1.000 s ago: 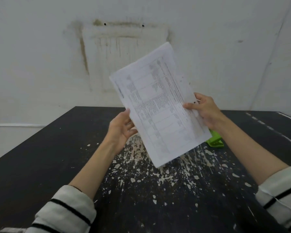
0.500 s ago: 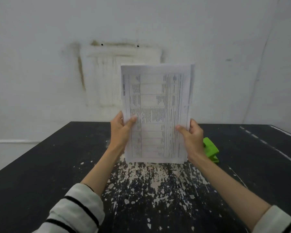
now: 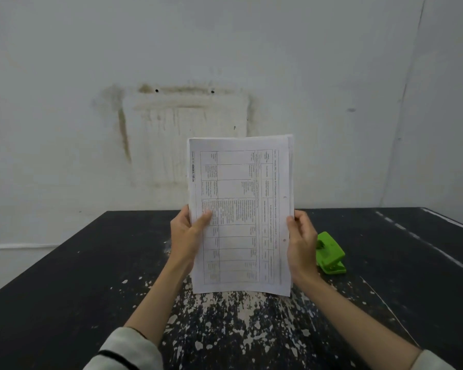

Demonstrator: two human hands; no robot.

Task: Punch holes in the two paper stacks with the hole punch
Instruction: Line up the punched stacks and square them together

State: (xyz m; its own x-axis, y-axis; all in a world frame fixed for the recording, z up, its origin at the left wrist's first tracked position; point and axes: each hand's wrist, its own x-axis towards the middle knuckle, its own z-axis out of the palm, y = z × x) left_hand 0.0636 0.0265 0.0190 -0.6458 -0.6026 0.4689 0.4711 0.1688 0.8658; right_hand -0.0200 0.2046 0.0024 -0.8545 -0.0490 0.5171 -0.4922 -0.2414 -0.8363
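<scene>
A stack of printed paper point(image 3: 241, 209) with a table on its top sheet stands upright, its bottom edge on or just above the black table point(image 3: 64, 289). My left hand point(image 3: 186, 236) grips the stack's left edge, thumb on the front. My right hand point(image 3: 301, 241) holds the right edge, fingers curled round it. A green hole punch point(image 3: 330, 253) lies on the table just right of my right hand, partly hidden by it. No second stack is in view.
The table's middle is worn, with white flecks point(image 3: 238, 324) under the stack. A stained white wall point(image 3: 185, 129) rises right behind the table's far edge. The table's right edge point(image 3: 452, 222) runs diagonally at the far right.
The stack was tilted and held high; both hands turned it upright, lowered it toward the table and squared it. My right hand slid down its right edge.
</scene>
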